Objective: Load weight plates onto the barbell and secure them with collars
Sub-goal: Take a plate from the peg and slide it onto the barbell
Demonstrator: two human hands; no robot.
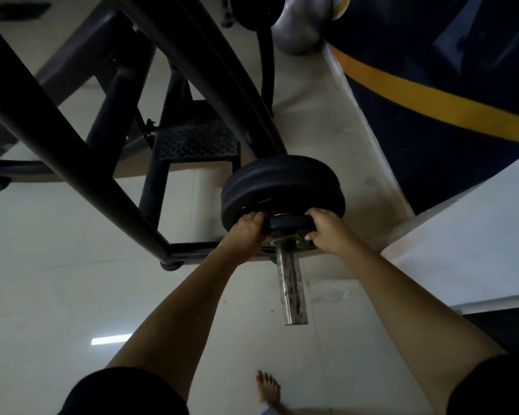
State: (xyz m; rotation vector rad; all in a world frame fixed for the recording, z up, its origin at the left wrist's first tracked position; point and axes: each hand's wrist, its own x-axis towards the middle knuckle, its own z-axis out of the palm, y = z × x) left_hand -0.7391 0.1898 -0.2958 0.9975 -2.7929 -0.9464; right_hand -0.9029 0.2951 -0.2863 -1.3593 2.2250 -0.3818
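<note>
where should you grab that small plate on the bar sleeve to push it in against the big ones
Grip the small plate by its rim at opposite edges, as the left hand and right hand do now. Come from the free end of the sleeve: the plate is threaded on it, face toward the person, so only the rim is open. Even pressure on both sides should keep it from tilting as it slides to the large plates.

Both arms stretched forward and down — left hand and right hand level with each other, fingers curled in a firm grip, thumbs tucked underneath — one bare foot planted below.
</note>
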